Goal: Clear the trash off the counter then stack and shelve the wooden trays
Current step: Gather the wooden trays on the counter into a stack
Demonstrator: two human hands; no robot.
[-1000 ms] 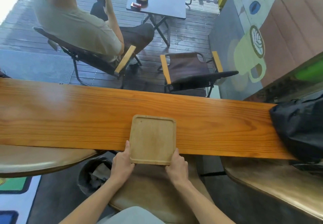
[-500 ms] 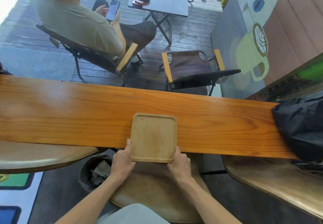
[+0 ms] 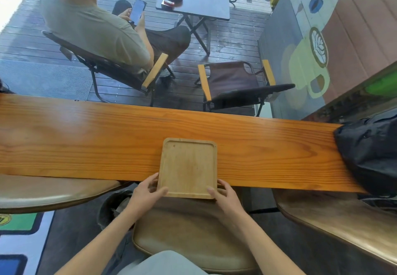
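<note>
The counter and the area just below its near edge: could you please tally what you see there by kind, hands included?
Wooden tray: 1
Black bag: 1
Hands on the tray: 2, left hand and right hand
Padded stools: 3
Bin: 1
Total: 8

Daylight floods in from the upper left, where the frame corner blows out to white. The wet-looking deck (image 3: 225, 38) catches pale reflections, and the counter (image 3: 86, 141) carries a soft sheen along its left half. Shadows are soft and gather under the counter, around the bin (image 3: 111, 208), whose contents perhaps include paper but stay too dim to tell. Wide-angle distortion bows the counter's edges and stretches the corners. Focus is fair at centre, slightly smeared toward the edges.
</note>
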